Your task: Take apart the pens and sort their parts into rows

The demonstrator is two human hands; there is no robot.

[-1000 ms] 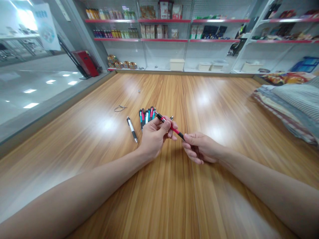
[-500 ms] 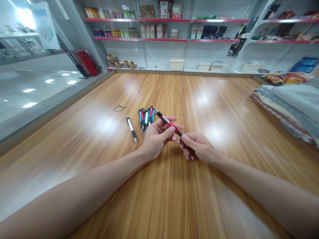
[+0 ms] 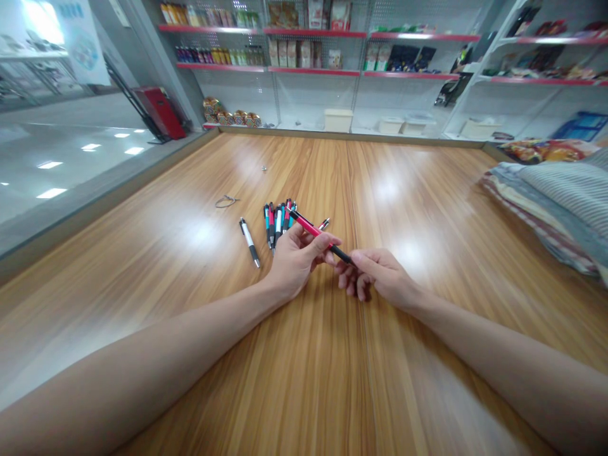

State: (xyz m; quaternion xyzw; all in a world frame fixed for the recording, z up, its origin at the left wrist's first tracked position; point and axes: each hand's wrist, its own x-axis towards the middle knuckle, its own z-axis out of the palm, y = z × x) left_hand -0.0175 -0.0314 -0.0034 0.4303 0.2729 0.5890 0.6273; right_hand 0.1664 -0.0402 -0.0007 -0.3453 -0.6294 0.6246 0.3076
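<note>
A red and black ballpoint pen [image 3: 310, 228] is held at a slant between my two hands. My left hand [image 3: 297, 261] has its thumb and fingers closed round the red barrel. At the lower black end, the thumb and fingertips of my right hand [image 3: 377, 272] pinch the pen; its tip is hidden there. Several turquoise, red and white pens [image 3: 278, 218] lie side by side just beyond my left hand. Another pen [image 3: 325, 223] shows only in part behind that hand. Apart to the left lies a white pen [image 3: 249, 242] with a black grip.
On the wooden table [image 3: 190, 354] lie a thin grey loop [image 3: 225, 201] and a tiny shiny piece [image 3: 264, 168]. Folded cloths [image 3: 560, 202] are stacked at the right. Behind the table stand shelves [image 3: 313, 71] of goods; a red hand truck [image 3: 164, 113] is at the left.
The pen has turned about its length, so its silver marking no longer faces me. My left hand has shifted slightly left, baring part of a pen behind it.
</note>
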